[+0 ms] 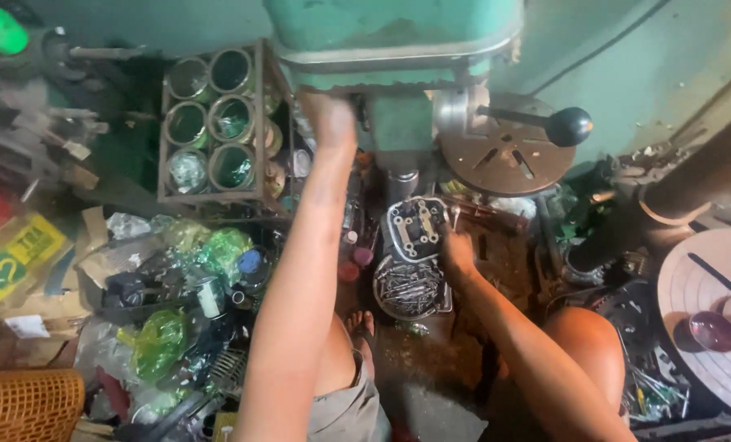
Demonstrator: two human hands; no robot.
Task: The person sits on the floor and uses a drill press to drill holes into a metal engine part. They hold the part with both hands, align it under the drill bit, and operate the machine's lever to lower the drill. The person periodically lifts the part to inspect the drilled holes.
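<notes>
Seemingly, bowl (409, 288) holds metal bits.

A grimy workshop floor (431, 360) is carrying a crowd of clutter. A round tray of metal bits (409, 288) is sitting at its centre, just below a grey engine part (415, 227). To the left, crumpled green plastic wrap (159, 342) and cardboard scraps (30, 307) are lying among small containers, with an orange mesh basket (23, 404) resting at the lower left corner.
</notes>
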